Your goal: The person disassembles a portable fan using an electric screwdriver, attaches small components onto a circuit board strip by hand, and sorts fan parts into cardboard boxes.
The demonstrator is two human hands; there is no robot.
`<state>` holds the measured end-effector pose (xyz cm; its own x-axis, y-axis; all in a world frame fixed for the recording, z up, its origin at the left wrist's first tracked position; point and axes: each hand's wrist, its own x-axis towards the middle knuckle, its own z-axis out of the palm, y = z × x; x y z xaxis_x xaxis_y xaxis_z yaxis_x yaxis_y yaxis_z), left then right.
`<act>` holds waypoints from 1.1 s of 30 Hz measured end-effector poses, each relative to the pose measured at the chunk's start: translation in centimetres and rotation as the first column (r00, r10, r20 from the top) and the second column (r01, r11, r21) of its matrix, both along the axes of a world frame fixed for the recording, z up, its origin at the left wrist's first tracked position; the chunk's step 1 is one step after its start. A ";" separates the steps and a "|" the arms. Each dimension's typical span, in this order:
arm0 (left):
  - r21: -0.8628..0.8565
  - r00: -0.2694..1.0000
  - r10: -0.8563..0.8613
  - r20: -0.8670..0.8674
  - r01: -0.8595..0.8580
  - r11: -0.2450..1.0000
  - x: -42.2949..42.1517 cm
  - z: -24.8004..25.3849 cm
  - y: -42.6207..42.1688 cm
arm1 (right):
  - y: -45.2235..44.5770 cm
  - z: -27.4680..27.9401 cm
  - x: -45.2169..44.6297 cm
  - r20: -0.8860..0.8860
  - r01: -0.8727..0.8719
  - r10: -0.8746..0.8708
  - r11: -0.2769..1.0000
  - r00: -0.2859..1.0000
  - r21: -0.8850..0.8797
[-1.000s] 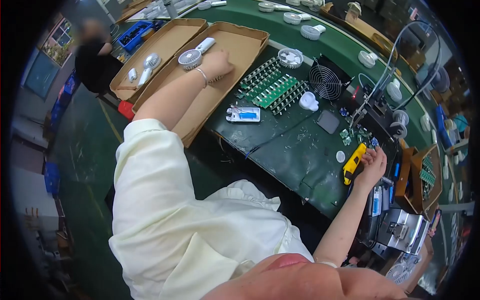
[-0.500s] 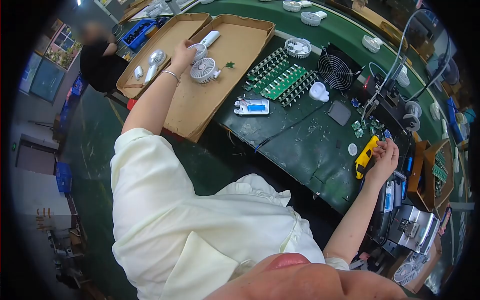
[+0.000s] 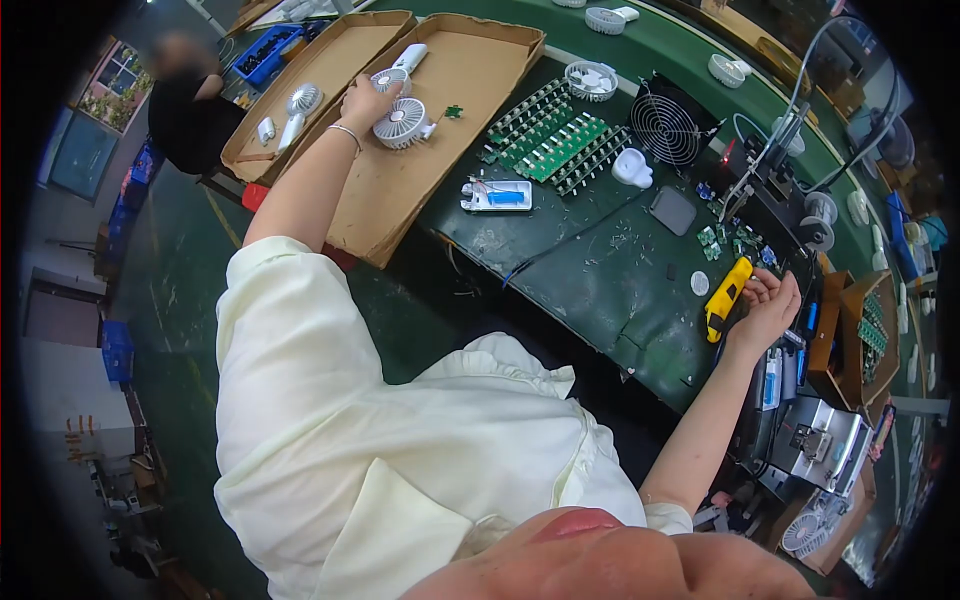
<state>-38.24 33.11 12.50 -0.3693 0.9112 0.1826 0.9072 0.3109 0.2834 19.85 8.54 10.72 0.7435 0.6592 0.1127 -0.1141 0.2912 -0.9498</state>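
My left hand (image 3: 368,103) is over the cardboard tray (image 3: 478,50), its fingers closed on the edge of a white handheld fan (image 3: 391,82). Just below it lies a round white fan head (image 3: 402,123), with a small green board (image 3: 454,112) to its right. My right hand (image 3: 768,308) rests at the right side of the green table (image 3: 600,290), beside a yellow-and-black tool (image 3: 728,298). Its fingers are loosely curled, with the thumb apart, and nothing shows between them.
Green circuit boards (image 3: 565,147), an open white casing (image 3: 497,195), a black-framed fan (image 3: 665,128) and a wire-fed machine (image 3: 775,195) stand on the table. Another tray (image 3: 375,28) holds a fan. A person (image 3: 185,110) sits at far left.
My left hand has moved left and up from the tray's middle to the handheld fan, uncovering the round fan head and small board. My right hand has stayed by the yellow tool.
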 end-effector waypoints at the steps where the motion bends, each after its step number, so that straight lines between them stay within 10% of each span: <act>1: 0.049 0.999 0.046 0.011 -0.046 0.998 0.1 -0.1 0.0 | 0.0 0.0 0.0 -0.002 0.002 -0.002 1.000 1.000 0.001; 6: 0.362 0.934 -0.126 -0.334 0.250 0.898 3.6 1.7 -1.6 | 0.0 0.0 0.0 -0.007 -0.003 0.003 1.000 1.000 0.004; 8: 0.059 0.818 -0.404 -0.410 0.466 0.883 5.6 3.3 -1.8 | 0.1 0.0 -0.1 -0.002 -0.001 0.001 1.000 1.000 0.000; 16: -0.135 0.751 -0.657 -0.062 0.646 0.751 9.0 0.5 -1.7 | -0.3 -0.6 0.7 -0.006 -0.011 0.011 0.999 1.000 -0.034; 27: 0.088 0.811 -0.498 0.306 0.497 0.863 9.2 0.5 -2.8 | 0.0 -0.7 0.6 0.039 -0.056 0.060 0.995 0.997 -0.087; 33: 0.605 0.957 -0.247 0.153 0.107 0.789 -0.6 2.1 0.2 | 0.3 -1.6 1.1 0.077 -0.077 0.085 0.992 0.993 -0.102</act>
